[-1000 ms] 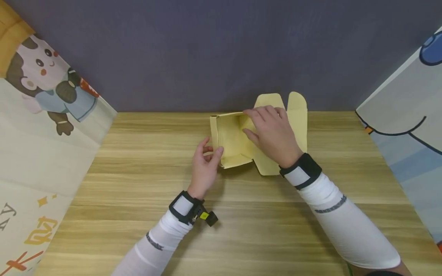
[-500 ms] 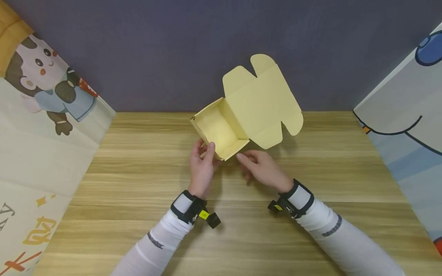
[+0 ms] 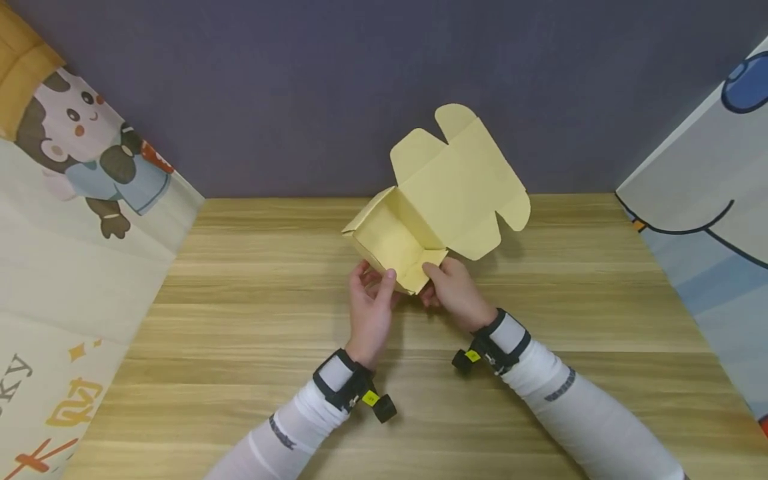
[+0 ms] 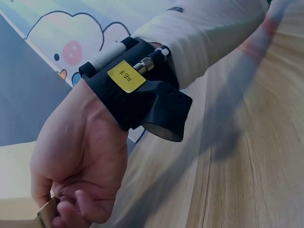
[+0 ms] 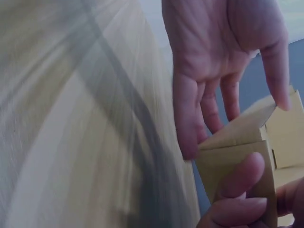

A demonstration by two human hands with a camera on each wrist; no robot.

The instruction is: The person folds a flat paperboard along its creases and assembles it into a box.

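Note:
A pale yellow cardboard box (image 3: pixel 387 233) is held tilted above the wooden table in the head view. Its lid (image 3: pixel 462 187), with rounded flaps, is spread out toward the upper right. My left hand (image 3: pixel 369 310) grips the near-left wall, thumb on the rim and fingers below. At the near-right corner my right hand (image 3: pixel 461 293) pinches the side wall, which leans outward; its thumb lies on the inner face. The left wrist view shows the right hand (image 4: pixel 80 156) on a cardboard edge. The right wrist view shows the left hand (image 5: pixel 213 52) beside the box (image 5: pixel 237 156).
The wooden tabletop (image 3: pixel 258 267) surrounds the hands. A dark wall (image 3: pixel 288 100) rises behind it, with printed cartoon panels (image 3: pixel 90 220) at both sides. A black camera (image 3: pixel 384 408) juts from the left wrist, and a similar camera (image 3: pixel 462 362) from the right.
The right hand left the lid, came toward me and took the side wall, which has tipped outward. The box turned, its lid swinging up and away, then shifted slightly nearer.

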